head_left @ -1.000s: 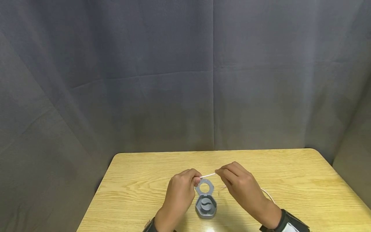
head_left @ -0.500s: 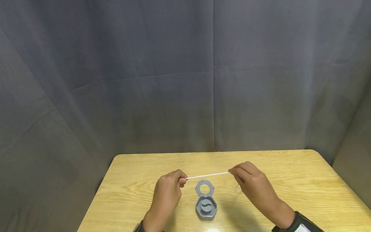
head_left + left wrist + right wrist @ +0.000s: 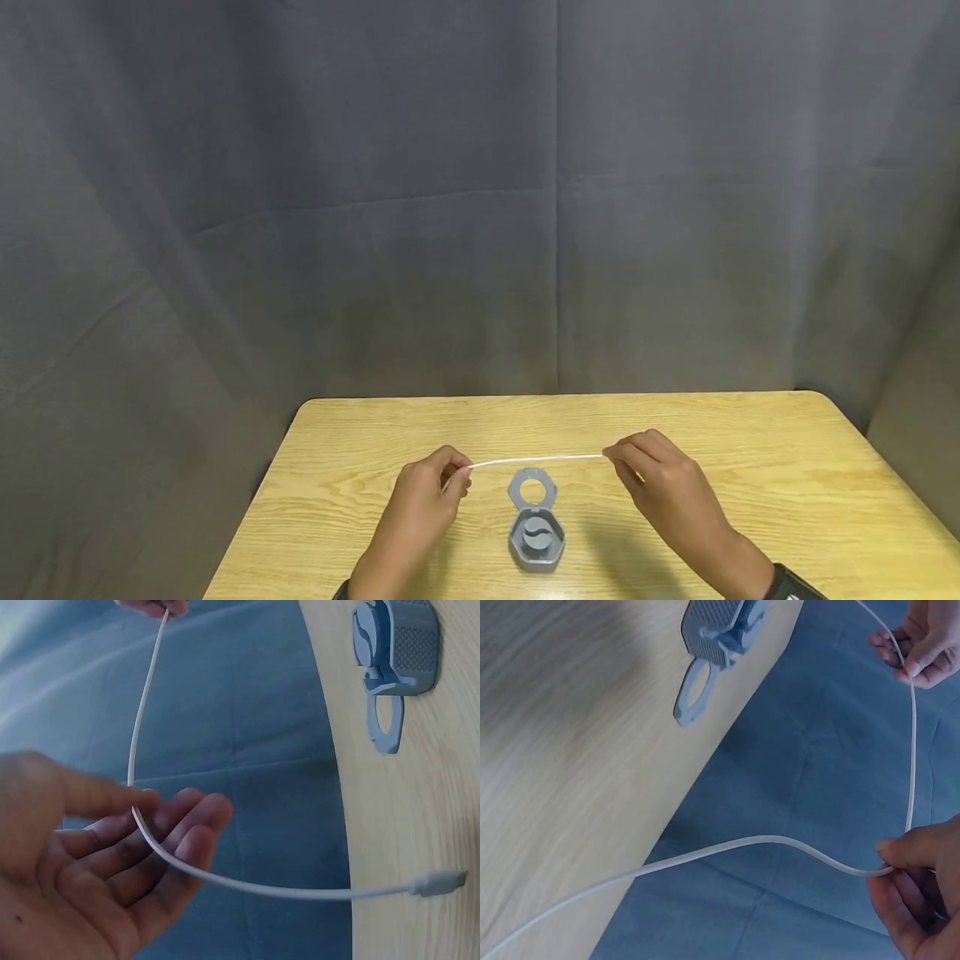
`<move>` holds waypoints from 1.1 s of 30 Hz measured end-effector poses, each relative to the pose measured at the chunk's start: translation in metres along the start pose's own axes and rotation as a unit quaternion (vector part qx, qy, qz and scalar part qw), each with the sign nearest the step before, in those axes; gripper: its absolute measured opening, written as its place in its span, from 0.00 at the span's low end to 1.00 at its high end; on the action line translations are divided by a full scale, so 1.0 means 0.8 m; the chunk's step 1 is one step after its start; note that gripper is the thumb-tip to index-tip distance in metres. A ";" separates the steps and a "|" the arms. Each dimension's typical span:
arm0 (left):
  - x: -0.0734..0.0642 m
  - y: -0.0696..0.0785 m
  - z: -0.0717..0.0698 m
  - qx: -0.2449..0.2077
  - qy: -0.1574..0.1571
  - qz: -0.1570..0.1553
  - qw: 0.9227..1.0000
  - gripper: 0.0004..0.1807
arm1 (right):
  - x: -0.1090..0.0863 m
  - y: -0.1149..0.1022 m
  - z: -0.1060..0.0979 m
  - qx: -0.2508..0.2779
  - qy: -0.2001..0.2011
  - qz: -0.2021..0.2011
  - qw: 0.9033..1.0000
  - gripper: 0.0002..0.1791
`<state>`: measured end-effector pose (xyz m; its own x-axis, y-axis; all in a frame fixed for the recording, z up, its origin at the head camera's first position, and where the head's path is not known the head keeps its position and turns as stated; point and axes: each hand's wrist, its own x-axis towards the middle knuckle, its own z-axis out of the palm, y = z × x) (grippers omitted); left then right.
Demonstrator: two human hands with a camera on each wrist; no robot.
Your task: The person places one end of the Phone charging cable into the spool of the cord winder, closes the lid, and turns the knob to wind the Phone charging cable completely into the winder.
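1. Done: my left hand (image 3: 420, 500) and right hand (image 3: 663, 485) pinch the white cable (image 3: 536, 459), stretched between them above the table (image 3: 360, 437).
2. The gray case (image 3: 537, 567) has its lid (image 3: 517, 493) open.
3. Not done: no cable sits inside; whether its plug (image 3: 439, 883) touches the table, I can't tell.

We see a cable (image 3: 536, 459) in plain white. Its plug (image 3: 435, 884) is whitish too, with a darker grey tip. The case (image 3: 536, 560) is mid-grey and its ring-shaped lid (image 3: 548, 492) matches; in both wrist views we make out a fine pattern of small repeating marks on the case's outer side, and its grey leans towards blue. The tabletop (image 3: 360, 458) is yellow wood with wavy grain, paler beige in the wrist views. The curtain (image 3: 420, 208) is plain dark grey, reading as blue in the wrist views. The right wristband (image 3: 787, 581) is black.
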<state>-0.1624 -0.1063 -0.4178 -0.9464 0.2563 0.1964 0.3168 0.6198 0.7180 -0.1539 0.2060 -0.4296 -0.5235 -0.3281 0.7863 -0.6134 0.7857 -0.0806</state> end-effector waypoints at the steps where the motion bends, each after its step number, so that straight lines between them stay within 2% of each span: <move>1: 0.000 0.000 0.001 -0.013 -0.014 -0.013 1.000 0.08 | -0.001 -0.001 0.001 0.001 0.001 0.001 1.000 0.25; 4: 0.002 0.003 0.007 -0.024 -0.040 -0.017 0.999 0.11 | -0.002 -0.006 0.003 0.006 0.004 -0.001 1.000 0.26; 10: 0.007 0.024 0.025 -0.022 -0.049 0.033 0.998 0.11 | 0.011 -0.022 0.006 0.024 0.008 -0.020 0.999 0.25; 13: 0.008 0.041 0.032 -0.010 -0.045 0.066 0.997 0.10 | 0.018 -0.032 0.008 0.047 0.000 -0.023 0.999 0.19; 15: 0.008 0.051 0.036 0.000 -0.043 0.090 0.995 0.11 | 0.022 -0.040 0.011 0.062 -0.003 -0.031 0.998 0.07; 16: 0.008 0.056 0.037 0.008 -0.040 0.101 0.994 0.11 | 0.024 -0.044 0.012 0.065 -0.002 -0.036 0.997 0.06; 20: 0.008 0.069 0.039 0.039 -0.018 0.137 0.990 0.10 | 0.032 -0.057 0.016 0.069 0.010 -0.054 0.996 0.26; 21: 0.008 0.070 0.040 0.047 -0.010 0.141 0.989 0.10 | 0.033 -0.059 0.016 0.070 0.013 -0.055 0.996 0.27; 30: 0.004 0.065 0.040 0.095 0.051 0.162 0.981 0.05 | 0.032 -0.059 0.016 0.048 0.013 -0.057 0.997 0.25; 33: 0.000 0.056 0.036 0.095 0.067 0.165 0.979 0.05 | 0.030 -0.054 0.014 0.035 0.006 -0.051 0.998 0.12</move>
<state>-0.1463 -0.0571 -0.4047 -0.7859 0.3750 0.4916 0.6013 0.6489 0.4663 -0.1464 0.1582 -0.4141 -0.4483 -0.3979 0.8004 -0.7038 0.7092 -0.0416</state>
